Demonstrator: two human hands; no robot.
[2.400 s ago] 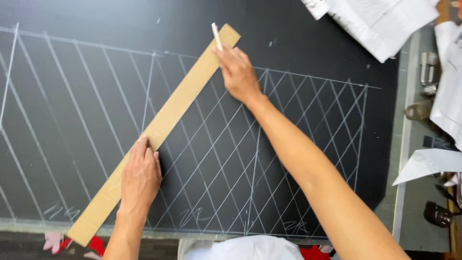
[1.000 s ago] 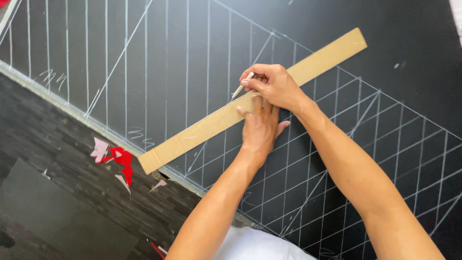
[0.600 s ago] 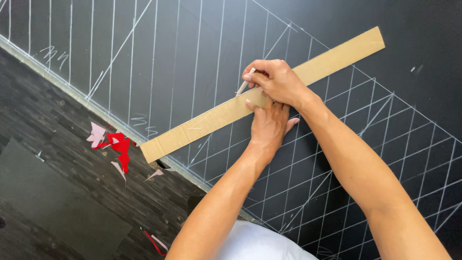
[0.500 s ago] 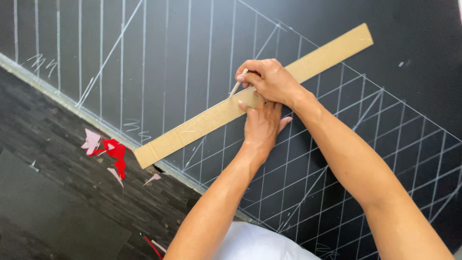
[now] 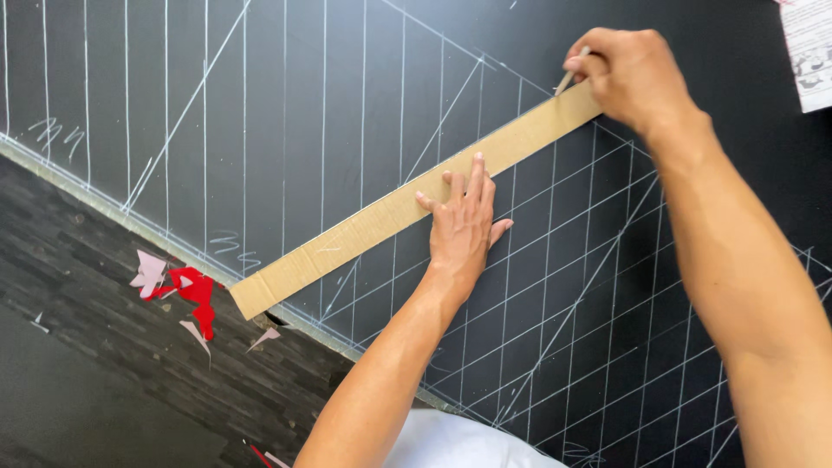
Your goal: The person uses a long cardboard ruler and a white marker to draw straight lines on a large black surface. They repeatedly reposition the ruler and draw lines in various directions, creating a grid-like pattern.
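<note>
My left hand (image 5: 464, 227) lies flat, fingers spread, pressing the cardboard strip (image 5: 407, 208) onto the black fabric (image 5: 286, 113) marked with chalk lines. At one o'clock, my right hand (image 5: 633, 74) pinches a piece of chalk (image 5: 568, 80) at the strip's upper end.

**Counting What Is Here**

There are two hands: the left hand (image 5: 464, 227) and the right hand (image 5: 631, 74). There is one long cardboard strip (image 5: 381, 215), one small chalk stick (image 5: 569, 76), one big black cloth (image 5: 286, 130), one paper sheet (image 5: 810, 52), and a few red and pink scraps (image 5: 186, 290).
</note>
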